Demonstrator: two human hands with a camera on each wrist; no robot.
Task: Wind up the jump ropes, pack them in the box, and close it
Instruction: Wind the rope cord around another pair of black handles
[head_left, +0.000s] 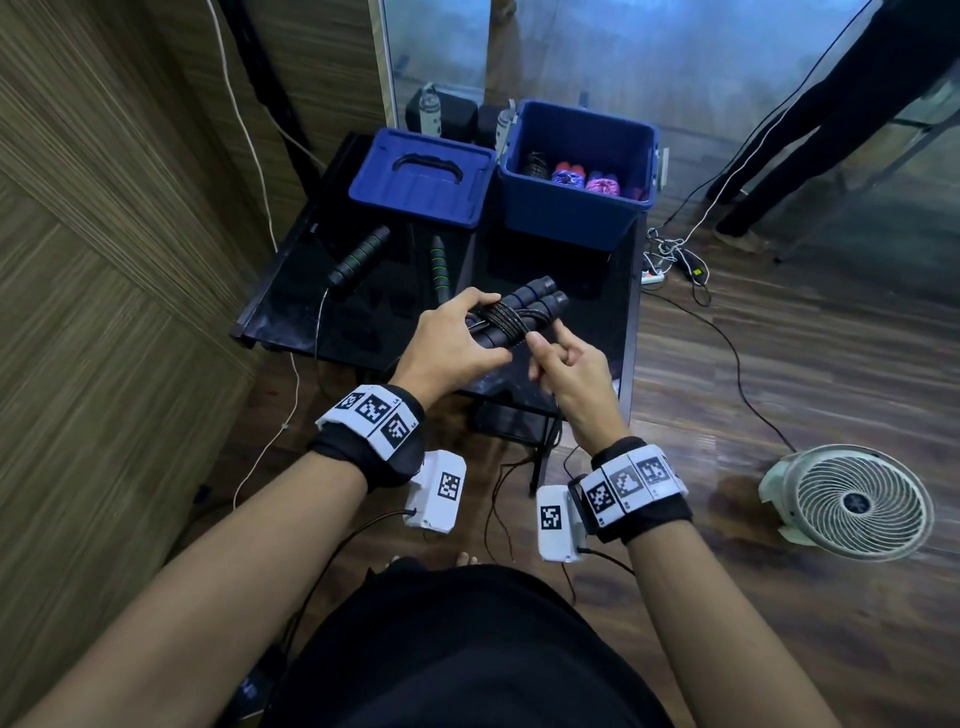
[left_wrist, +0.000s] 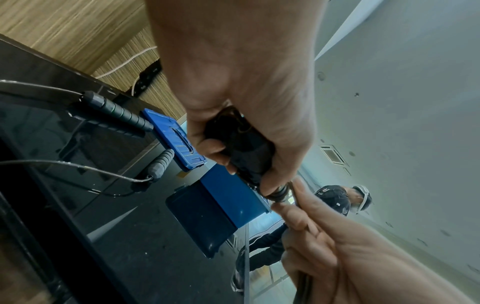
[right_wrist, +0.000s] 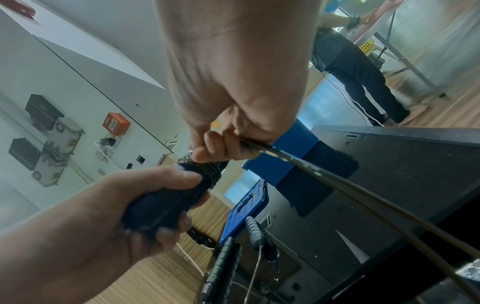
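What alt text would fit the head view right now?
Left hand grips two black handles while right hand pinches the cord, winding it round them. Beyond, on a black table, lie green-ringed handles, a blue lid and an open blue box.

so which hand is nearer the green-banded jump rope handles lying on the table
Left. The left hand holds the dark rope bundle just in front of the green-banded handles, close to the nearer one. The right hand pinches the loose cord farther right, beyond the bundle.
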